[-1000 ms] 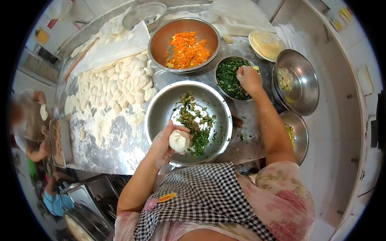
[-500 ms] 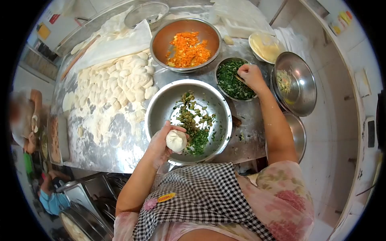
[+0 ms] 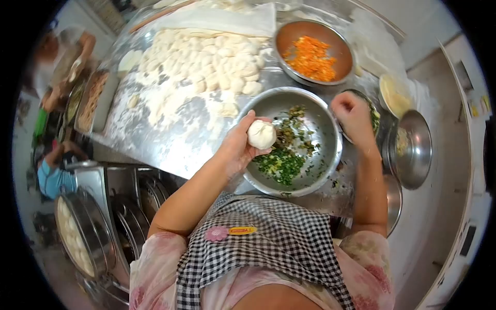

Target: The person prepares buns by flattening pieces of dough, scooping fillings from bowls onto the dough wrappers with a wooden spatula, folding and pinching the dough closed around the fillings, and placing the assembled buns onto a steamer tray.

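My left hand (image 3: 240, 144) holds a round white bun (image 3: 262, 135) with a pleated top, cupped in its fingers. It is over the left rim of a large steel bowl (image 3: 323, 173). Inside that bowl lie chopped greens (image 3: 281, 165) and a browner chopped filling (image 3: 294, 121). My right hand (image 3: 354, 118), somewhat blurred, is closed with curled fingers over a smaller bowl of dark chopped greens (image 3: 375, 114), mostly hidden behind it. Whatever those fingers hold does not show.
Many dough pieces (image 3: 206, 62) lie on the floured steel table (image 3: 170, 150). A bowl of orange filling (image 3: 345, 64) stands behind, with steel bowls (image 3: 421, 165) at right. Steamer trays with buns (image 3: 75, 232) sit lower left. Another person (image 3: 67, 57) works at far left.
The view has swung left, so the table sits farther right. My right hand has drawn back toward the near-left side of the greens bowl. The bun stays in my left hand.
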The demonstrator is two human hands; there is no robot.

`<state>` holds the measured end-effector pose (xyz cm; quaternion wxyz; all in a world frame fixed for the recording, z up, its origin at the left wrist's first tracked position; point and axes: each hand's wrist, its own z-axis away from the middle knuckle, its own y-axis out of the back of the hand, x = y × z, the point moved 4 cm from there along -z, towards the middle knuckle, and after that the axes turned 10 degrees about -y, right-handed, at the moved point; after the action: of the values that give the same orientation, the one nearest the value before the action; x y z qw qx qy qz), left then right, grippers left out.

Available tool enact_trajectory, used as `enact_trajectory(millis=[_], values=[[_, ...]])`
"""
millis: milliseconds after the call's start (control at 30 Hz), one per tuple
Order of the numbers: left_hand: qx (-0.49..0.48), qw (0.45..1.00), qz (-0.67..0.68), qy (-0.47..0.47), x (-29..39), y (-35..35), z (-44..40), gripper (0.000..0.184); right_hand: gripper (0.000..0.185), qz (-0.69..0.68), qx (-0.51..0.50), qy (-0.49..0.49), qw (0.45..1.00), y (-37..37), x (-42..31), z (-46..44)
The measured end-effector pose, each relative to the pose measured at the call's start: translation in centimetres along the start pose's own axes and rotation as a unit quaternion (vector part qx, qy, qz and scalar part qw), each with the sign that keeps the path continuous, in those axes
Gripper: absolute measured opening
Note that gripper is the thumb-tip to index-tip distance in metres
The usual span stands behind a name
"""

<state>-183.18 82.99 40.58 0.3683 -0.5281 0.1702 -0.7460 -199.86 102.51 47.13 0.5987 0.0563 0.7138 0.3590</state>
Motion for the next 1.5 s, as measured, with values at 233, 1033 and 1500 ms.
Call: enact_trajectory(millis=[233, 1033, 1500], values=[[0.093, 0.992, -0.01, -0.09, 2.9, 3.6, 3.0, 0.04, 0.005, -0.037, -0.232, 0.115, 0.965, -12.2, -11.4, 4.7], [0.27, 0.842, 0.151, -0.442, 13.9, 42.2, 56.2, 0.092, 0.045, 0.022, -0.801, 0.187, 0.569, -65.4, -49.7, 34.9], [0.547, 0.65, 0.341, -0.401, -9.9, 41.3, 65.3, 0.06, 0.044, 0.106, -0.575, 0.722, 0.37, -83.0, -62.0, 68.8]])
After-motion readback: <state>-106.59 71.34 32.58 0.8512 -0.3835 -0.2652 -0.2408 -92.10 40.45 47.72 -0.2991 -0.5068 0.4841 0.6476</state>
